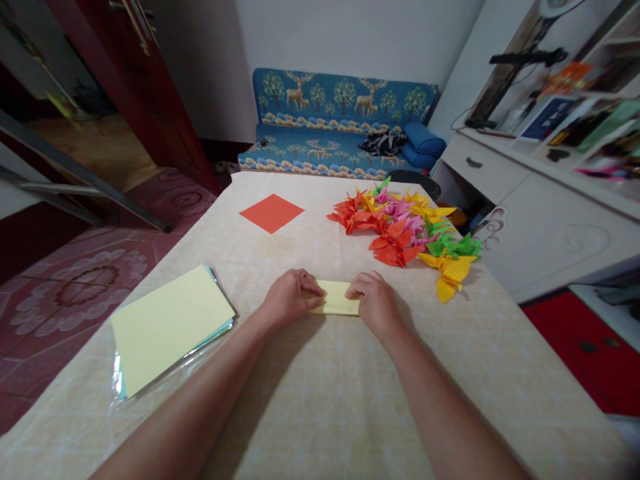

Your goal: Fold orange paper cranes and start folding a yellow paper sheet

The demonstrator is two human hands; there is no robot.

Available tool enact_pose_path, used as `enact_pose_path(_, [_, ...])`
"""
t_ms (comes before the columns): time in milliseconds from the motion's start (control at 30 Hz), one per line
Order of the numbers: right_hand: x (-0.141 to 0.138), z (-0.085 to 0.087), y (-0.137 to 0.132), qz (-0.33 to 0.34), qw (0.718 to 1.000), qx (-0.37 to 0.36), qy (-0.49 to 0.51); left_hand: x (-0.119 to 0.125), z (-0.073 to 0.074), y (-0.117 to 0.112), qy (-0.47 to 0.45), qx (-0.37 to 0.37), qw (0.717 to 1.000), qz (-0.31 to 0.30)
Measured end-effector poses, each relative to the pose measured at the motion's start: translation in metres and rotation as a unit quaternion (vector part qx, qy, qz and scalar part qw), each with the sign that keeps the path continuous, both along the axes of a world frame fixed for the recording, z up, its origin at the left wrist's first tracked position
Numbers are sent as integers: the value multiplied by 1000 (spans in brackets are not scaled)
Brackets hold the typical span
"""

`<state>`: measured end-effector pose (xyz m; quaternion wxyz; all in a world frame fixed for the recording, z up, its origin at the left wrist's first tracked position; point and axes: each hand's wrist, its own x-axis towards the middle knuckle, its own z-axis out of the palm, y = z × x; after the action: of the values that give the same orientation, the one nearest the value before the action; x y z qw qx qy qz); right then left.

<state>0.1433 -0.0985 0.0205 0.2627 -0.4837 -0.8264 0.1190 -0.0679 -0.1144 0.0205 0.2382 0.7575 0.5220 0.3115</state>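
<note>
While the folded pale-yellow paper strip (336, 298) lies on the surface (330, 393), narrow, bent fingers of the left hand (291, 297) hold its left end; those of the right hand (379, 305) hold its right end. Beyond the strip, a red paper square (272, 213) lies to the left and multicoloured origami figures (395, 245) to the right. Left of the strip is a paper stack (173, 327).
</note>
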Motion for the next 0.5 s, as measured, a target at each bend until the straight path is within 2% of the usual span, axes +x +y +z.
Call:
enact_pose_path(167, [-9, 5, -2, 22, 999, -27, -21, -1, -4, 2, 0, -20, 1000, 9])
enact_pose_path(300, [-24, 8, -5, 47, 996, -70, 6, -2, -5, 1, 5, -28, 1000, 13])
enact_pose_path(500, [-34, 13, 5, 65, 987, -145, 9, -7, -1, 5, 4, -35, 998, -44])
